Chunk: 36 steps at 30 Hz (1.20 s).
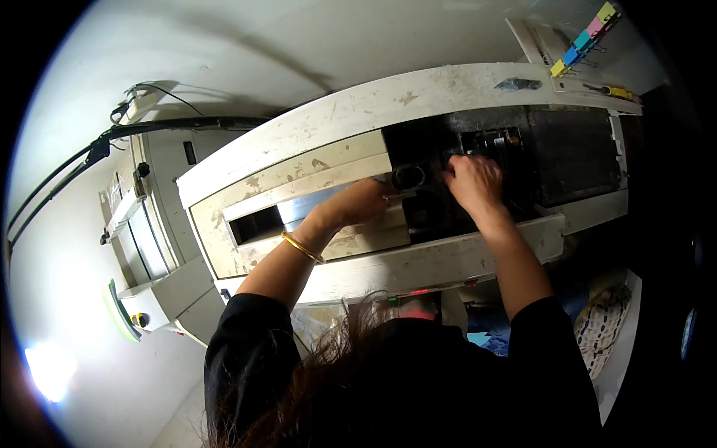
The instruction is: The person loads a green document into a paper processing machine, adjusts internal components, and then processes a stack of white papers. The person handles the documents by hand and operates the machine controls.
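One left hand and one right hand over a stained cream machine

The machine fills the middle of the view, its long body running from nine o'clock up to two o'clock. Near the centre of the dial, the person's left hand has its fingers bent toward the black round part, which sits between the hands at about one o'clock. Its fingertips are hard to make out, so whether they are clamped on anything cannot be told. A gold bracelet circles that arm at eight o'clock. A bright metal strip passes behind the same arm, beside a dark slot in the panel.

The right hand is at two o'clock, fingers curled over the dark interior, near some small metal parts; its grip cannot be told either, since the tips are lost in shadow.

Coloured binder clips stand in a slanting row between one and two o'clock, with a yellow-handled tool at two. Black cables sweep past ten o'clock; a second machine occupies nine. A bright light glares at eight, and a patterned cloth lies at four.
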Available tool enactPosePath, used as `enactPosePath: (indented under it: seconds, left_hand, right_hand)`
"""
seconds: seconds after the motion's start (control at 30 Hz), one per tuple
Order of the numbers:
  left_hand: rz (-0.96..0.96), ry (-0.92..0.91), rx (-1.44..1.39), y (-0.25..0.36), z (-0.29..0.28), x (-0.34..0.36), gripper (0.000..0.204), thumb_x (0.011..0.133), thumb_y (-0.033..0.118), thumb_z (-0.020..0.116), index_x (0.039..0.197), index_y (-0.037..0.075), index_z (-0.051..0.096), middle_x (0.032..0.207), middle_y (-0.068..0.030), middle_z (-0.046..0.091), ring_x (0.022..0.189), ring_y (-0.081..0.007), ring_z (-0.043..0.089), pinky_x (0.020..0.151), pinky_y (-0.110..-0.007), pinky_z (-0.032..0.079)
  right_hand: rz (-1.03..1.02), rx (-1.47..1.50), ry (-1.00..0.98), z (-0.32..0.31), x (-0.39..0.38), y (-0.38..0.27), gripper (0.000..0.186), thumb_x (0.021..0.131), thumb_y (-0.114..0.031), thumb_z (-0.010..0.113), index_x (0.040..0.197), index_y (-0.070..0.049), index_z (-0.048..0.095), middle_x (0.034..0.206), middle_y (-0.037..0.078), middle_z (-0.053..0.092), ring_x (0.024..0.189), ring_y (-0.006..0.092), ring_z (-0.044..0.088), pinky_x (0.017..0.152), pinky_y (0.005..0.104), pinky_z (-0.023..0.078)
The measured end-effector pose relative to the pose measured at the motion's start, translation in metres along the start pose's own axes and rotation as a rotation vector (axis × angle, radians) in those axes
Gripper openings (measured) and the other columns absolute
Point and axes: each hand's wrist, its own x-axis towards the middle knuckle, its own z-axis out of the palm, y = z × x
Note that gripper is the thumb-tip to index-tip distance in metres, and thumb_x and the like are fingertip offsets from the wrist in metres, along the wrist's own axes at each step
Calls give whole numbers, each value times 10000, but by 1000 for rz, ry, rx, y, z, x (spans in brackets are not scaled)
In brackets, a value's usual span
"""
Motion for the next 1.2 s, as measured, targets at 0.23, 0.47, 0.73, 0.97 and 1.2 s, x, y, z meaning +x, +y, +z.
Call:
enactPosePath:
  seconds: [0.23,0.47,0.73,0.97,1.2]
  left_hand:
    - [-14,64,-42,-17,2,-17,393,827,-40,466,1163,41,655,1047,-165,685,976,-251,646,889,-323,480]
    - [93,126,-245,13,-6,-32,297,835,32,565,1111,23,674,1047,-137,683,966,-247,649,875,-318,494]
    - [153,477,-40,56,10,-23,117,816,107,668,920,55,679,861,-118,651,814,-282,648,727,-354,517]
    - [171,640,219,84,37,106,117,818,132,619,882,76,699,857,-145,669,834,-342,643,732,-407,519]
    - [50,605,146,83,43,130,173,829,151,626,959,106,731,908,-138,696,870,-313,672,759,-374,534]
  right_hand:
    - [2,-16,49,25,6,-9,102,745,-146,684,711,-50,682,765,179,685,766,349,682,658,437,517]
    - [-6,-37,-13,26,7,-10,103,743,-152,674,777,-55,675,783,174,683,770,359,673,689,463,526]
    - [12,563,220,-7,2,43,115,805,-97,695,835,-13,622,734,111,674,637,185,650,590,326,503]
    - [107,534,214,-18,14,80,132,802,-102,676,895,-9,685,854,165,696,817,315,682,713,382,524]
    - [-14,553,308,-13,12,86,166,822,-11,558,925,-4,689,875,208,666,869,379,650,741,413,524]
